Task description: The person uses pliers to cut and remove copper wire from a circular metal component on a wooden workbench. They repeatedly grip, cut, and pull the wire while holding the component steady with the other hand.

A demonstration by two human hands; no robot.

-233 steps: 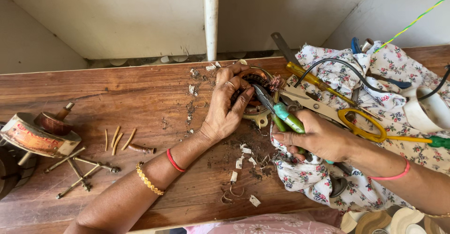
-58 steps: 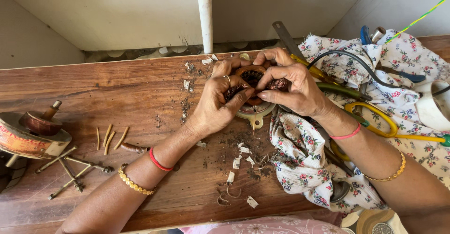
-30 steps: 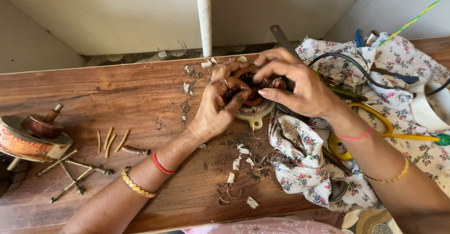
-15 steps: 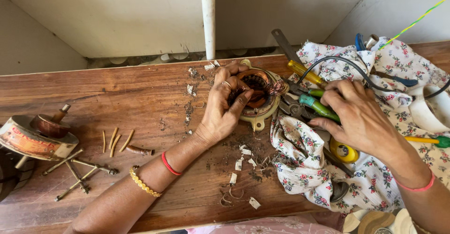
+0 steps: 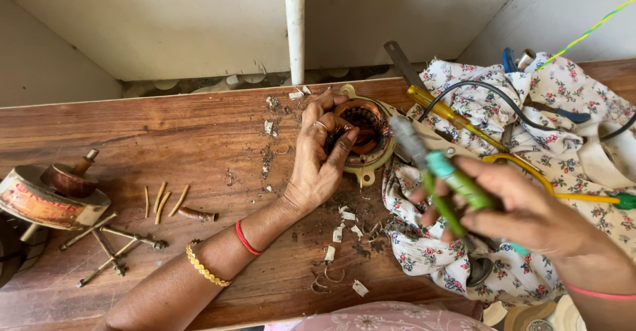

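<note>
The right hand (image 5: 523,215) has just lifted the green-handled pliers (image 5: 444,178) off the floral cloth (image 5: 530,106), fingers wrapped closed around them. At its 10 o'clock, the left hand (image 5: 321,152) still grips the copper-wound stator (image 5: 361,129) on the bench (image 5: 132,132), so tool work on the windings resumes.

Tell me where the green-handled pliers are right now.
The pliers are in the right hand, raised over the floral cloth, just right of the stator that the left hand holds.

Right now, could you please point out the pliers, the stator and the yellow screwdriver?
Pliers (image 5: 457,188), head view, green handle in the right hand.
Stator (image 5: 363,127), head view, copper windings under the left hand.
Yellow screwdriver (image 5: 442,113), head view, its handle.
</note>
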